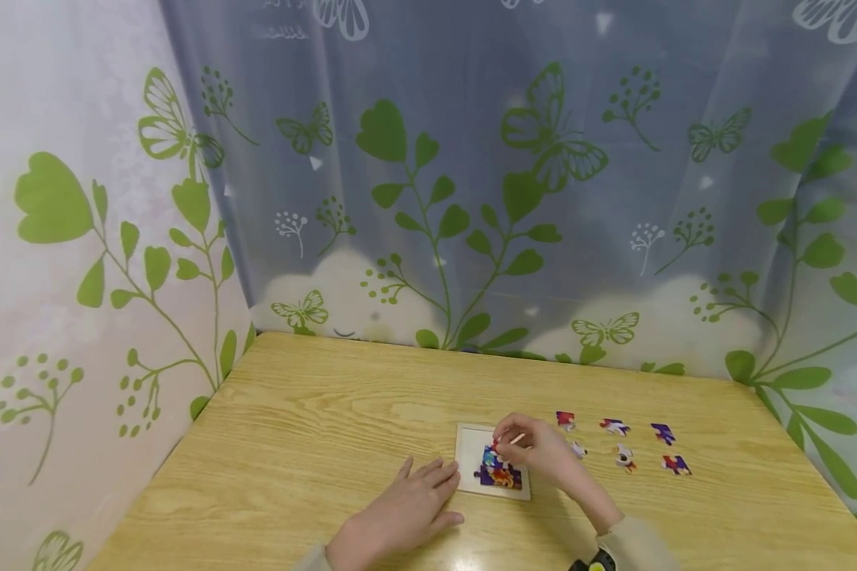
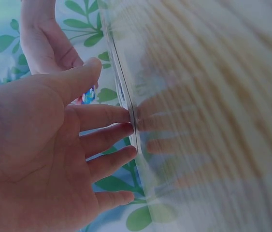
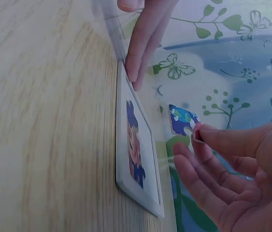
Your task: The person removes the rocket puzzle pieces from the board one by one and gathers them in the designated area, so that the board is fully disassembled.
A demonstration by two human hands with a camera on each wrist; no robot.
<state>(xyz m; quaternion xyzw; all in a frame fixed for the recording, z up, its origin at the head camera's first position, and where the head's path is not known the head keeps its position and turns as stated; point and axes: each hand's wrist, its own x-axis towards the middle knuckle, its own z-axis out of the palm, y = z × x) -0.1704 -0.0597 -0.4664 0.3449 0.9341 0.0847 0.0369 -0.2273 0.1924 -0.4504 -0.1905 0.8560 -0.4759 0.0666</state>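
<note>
A shallow puzzle tray [image 1: 469, 473] with a pale rim lies on the table, and several joined jigsaw pieces [image 1: 501, 477] in purple, orange and red sit in its lower right part. Over the tray my right hand [image 1: 540, 448] pinches a jigsaw piece [image 3: 181, 119] between thumb and fingers. That piece is blue with green and red, held tilted and clear of the tray in the right wrist view. My left hand [image 1: 410, 506] is spread on the table, its straight fingertips touching the tray's left edge. In the left wrist view the raised piece is partly hidden behind the left thumb.
To the right of the tray lie several loose jigsaw pieces in two rough rows, including a red and purple one [image 1: 676, 465] and a white one [image 1: 624, 457]. A patterned curtain [image 1: 428, 222] hangs behind the wooden table [image 1: 328, 412] and along its sides.
</note>
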